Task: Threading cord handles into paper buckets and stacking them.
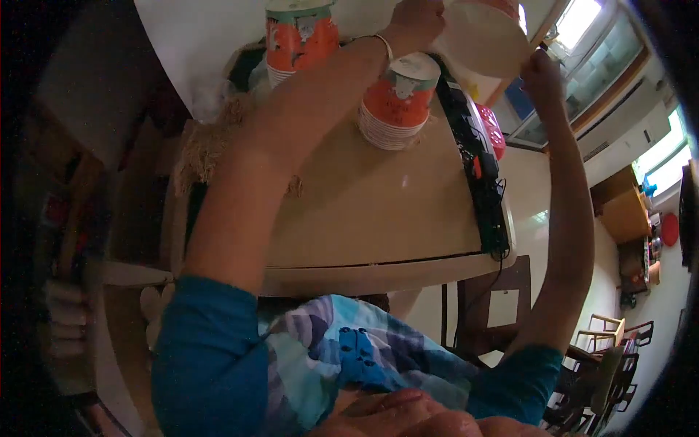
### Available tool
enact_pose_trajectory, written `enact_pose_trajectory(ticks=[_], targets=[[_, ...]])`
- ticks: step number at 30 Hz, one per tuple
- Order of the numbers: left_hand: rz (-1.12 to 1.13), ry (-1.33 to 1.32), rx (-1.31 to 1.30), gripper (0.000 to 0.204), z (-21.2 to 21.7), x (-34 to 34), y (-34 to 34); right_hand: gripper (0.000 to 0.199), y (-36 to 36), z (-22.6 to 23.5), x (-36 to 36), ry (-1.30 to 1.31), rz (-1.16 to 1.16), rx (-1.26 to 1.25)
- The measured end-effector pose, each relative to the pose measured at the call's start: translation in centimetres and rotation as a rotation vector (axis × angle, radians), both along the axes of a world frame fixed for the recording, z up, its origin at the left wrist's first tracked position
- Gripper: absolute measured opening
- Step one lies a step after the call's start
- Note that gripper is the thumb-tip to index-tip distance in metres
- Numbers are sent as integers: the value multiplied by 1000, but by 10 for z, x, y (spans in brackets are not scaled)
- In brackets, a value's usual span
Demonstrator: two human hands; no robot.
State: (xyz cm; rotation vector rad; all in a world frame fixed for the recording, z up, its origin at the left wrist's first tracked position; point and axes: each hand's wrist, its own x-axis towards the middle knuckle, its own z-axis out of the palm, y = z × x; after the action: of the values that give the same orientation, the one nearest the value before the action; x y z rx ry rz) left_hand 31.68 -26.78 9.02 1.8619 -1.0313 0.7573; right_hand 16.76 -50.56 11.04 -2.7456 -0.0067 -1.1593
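Note:
Both my arms reach forward over the table, raised toward the top of the view. My left hand (420,20) is closed at the left edge of a paper bucket (484,40), whose pale round inside faces me and whose outside shows a strip of orange. At its lower right edge my right hand (543,71) is closed too, fingers at the rim. Below my left wrist stands a stack of orange and green paper buckets (397,105), upside down with their rims nested. Another such stack (302,36) is farther left, partly behind my left forearm.
The tan tabletop (371,197) lies under my arms. Along its right side runs a dark strip with cables (488,197), near a pink perforated basket (491,131). Frayed tan fibres (211,142) hang at the left edge. A dark chair (502,306) stands below the table's right corner.

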Motion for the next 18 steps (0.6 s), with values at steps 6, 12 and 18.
enact_pose_trajectory(ticks=[6,12,18], targets=[[146,-32,-60,13,-9,30,28,17,39,-29,69,-164,-78,30],[141,55,10,24,-77,62,45,15,55,-98,92,-118,7,158],[109,-112,-184,15,-119,54,61,13,79,-124,79,-141,45,203]])
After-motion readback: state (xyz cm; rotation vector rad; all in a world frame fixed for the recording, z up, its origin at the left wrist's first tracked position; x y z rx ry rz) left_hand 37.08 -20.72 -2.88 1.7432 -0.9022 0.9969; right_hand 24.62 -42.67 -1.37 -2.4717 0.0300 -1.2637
